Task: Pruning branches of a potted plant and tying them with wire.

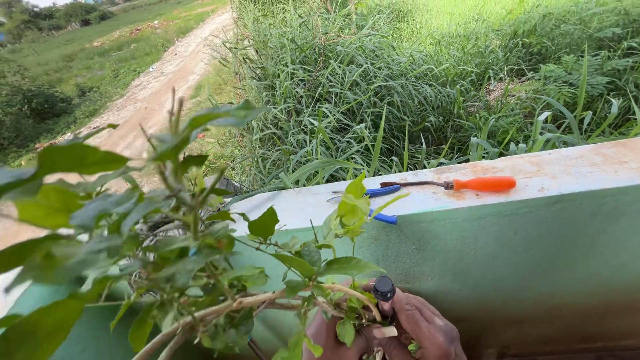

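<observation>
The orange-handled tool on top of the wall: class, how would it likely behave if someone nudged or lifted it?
The orange-handled tool looks stiff, with a thin dark metal shank, so it should not flop. Its rounded handle could roll on the flat wall top. It lies near the edge, so a nudge might send it off; it seems light for one hand.

- Left hand (pixel 328 339) low at the frame's bottom edge, fingers curled shut, partly hidden.
- Right hand (pixel 423 327) just beside it, fingers bent inward, touching the left.
</observation>
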